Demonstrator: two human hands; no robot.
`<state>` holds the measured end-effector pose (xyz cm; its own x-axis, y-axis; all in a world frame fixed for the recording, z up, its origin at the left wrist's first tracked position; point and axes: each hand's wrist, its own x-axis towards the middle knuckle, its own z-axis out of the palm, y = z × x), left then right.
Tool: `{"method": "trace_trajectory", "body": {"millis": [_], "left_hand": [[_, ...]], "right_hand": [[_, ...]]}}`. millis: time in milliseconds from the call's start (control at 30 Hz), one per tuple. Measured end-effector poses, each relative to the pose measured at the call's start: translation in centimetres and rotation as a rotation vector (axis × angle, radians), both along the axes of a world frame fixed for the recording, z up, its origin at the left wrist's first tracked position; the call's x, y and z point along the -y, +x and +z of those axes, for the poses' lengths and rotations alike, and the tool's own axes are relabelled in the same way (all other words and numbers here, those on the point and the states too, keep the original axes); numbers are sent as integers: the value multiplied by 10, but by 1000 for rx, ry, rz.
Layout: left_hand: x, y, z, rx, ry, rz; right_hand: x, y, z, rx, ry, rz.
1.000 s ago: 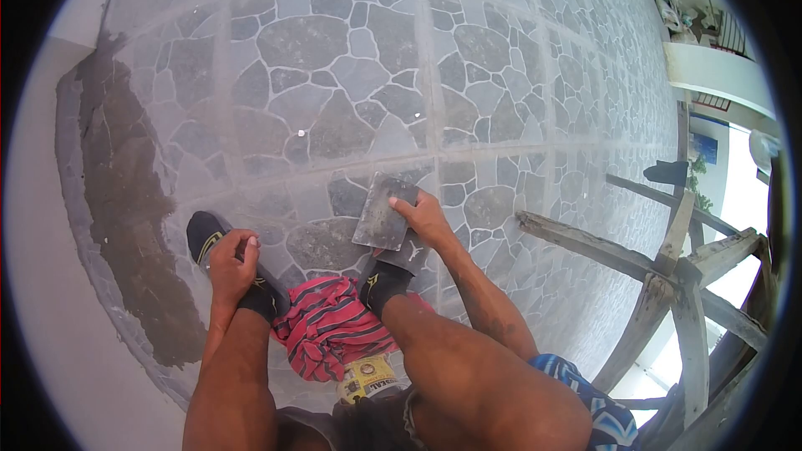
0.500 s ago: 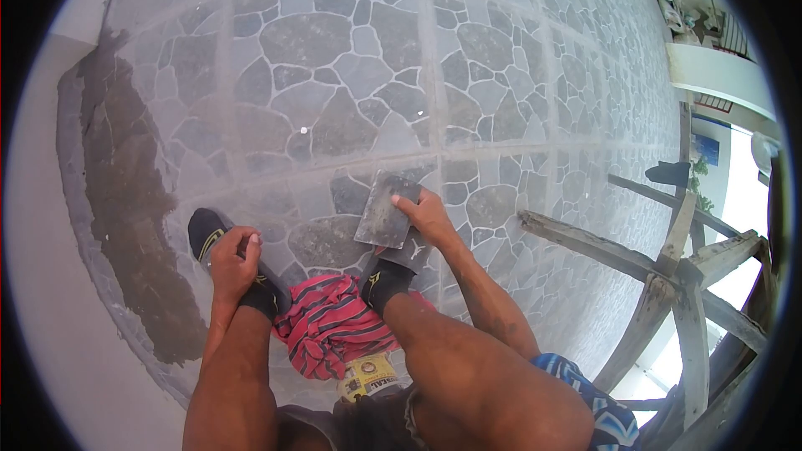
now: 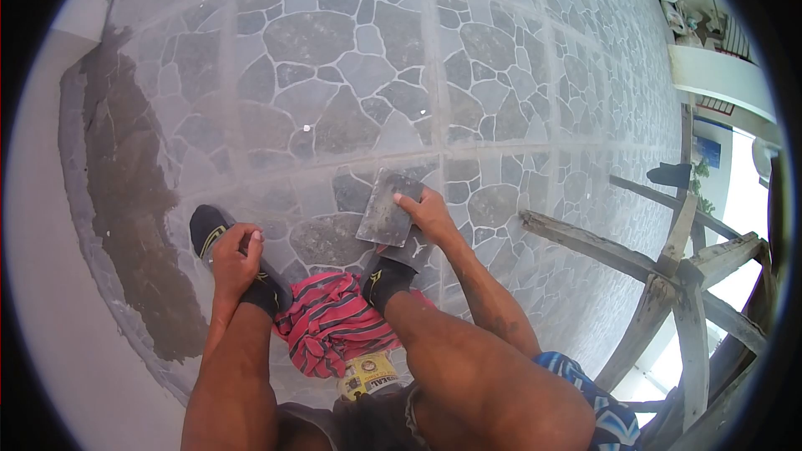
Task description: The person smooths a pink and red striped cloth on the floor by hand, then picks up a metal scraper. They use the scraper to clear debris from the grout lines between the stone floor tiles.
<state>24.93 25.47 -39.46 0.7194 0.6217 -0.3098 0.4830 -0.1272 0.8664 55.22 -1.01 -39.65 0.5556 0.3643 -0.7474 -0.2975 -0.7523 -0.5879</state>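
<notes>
My right hand (image 3: 428, 214) is closed on a flat grey plate (image 3: 386, 215), thumb on its upper face, held above the right foot. Over the left shoe (image 3: 205, 230), my left hand (image 3: 236, 257) is curled, its fingers bent in; whatever it may hold is hidden. A red striped cloth (image 3: 328, 321) lies bunched between the feet. Behind it, close to the body, is a yellow and white labelled container (image 3: 369, 374).
Stone-patterned floor (image 3: 334, 100) spreads ahead, with small white bits on it. A dark brown patch (image 3: 134, 192) runs along the white wall (image 3: 50, 284) at left. Crossed wooden beams (image 3: 668, 276) stand at right, near a white curved ledge (image 3: 723, 81).
Almost nothing differs. The view has shifted very slightly, and both hands keep nearly the same pose, the right still on the plate.
</notes>
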Motion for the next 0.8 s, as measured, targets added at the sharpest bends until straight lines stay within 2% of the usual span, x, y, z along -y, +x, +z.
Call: {"method": "trace_trajectory", "body": {"millis": [233,800], "left_hand": [[3,2,1,20,-9,59],[2,3,1,29,5,41]], "right_hand": [[0,0,1,9,-13,15],[-4,1,8,-21,-5,-6]]}}
